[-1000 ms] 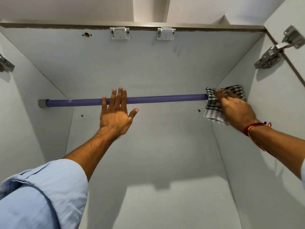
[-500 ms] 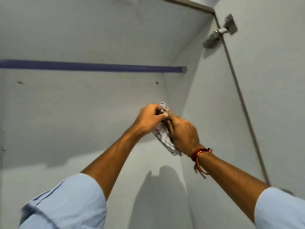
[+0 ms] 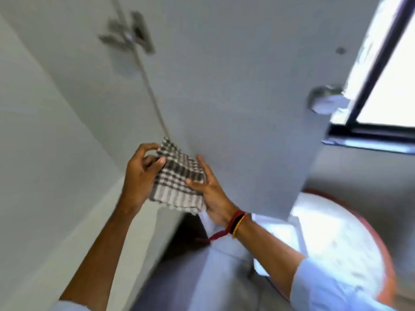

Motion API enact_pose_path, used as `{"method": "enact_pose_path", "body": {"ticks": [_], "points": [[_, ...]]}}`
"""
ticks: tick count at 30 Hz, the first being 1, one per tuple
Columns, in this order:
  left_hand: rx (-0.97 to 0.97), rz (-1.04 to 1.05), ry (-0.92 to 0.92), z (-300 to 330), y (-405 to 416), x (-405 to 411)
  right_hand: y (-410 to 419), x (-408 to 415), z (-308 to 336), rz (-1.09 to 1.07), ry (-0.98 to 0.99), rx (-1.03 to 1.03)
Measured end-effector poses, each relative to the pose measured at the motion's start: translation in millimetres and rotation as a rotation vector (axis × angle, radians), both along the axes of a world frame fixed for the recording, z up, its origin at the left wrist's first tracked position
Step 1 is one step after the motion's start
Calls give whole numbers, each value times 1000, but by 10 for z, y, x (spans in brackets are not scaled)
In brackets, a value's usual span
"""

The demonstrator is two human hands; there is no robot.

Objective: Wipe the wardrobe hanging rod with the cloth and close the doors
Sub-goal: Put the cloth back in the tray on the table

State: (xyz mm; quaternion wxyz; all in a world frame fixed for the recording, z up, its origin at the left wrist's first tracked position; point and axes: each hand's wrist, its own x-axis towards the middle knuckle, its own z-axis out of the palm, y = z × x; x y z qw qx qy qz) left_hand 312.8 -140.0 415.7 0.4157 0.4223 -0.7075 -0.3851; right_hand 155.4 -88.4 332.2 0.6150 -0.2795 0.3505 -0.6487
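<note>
A checked grey-and-white cloth is held between both hands in front of the open right wardrobe door. My left hand pinches its upper left edge with thumb and fingers. My right hand supports it from the right and below, thumb pressed on the fabric. The hanging rod is out of view. The wardrobe's white side wall fills the left. The frame is blurred by motion.
A metal hinge sits at the door's upper inner edge and a round knob near its outer edge. A bright window is at the right. A round, red-rimmed surface lies below the door.
The view has swung right and down, away from the rod to the open right door. Both hands came down together and the cloth is now spread out between them instead of bunched.
</note>
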Motion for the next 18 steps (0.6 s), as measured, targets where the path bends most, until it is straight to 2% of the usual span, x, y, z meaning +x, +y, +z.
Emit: {"method": "enact_pose_path", "body": {"ticks": [4, 8, 11, 16, 18], "points": [[261, 27, -150, -1260, 630, -515, 920, -474, -1124, -33, 168, 239], [483, -85, -386, -2442, 1304, -1328, 1784, -1229, -2116, -82, 308, 465], [645, -170, -450, -3120, 1593, -1966, 2168, -1816, -2659, -123, 372, 571], [655, -304, -616, -4067, 1649, -2767, 2212, -2638, -3500, -68, 519, 635], [644, -295, -645, -4271, 1553, -2928, 2073, -2820, -3679, -15, 569, 641]]}}
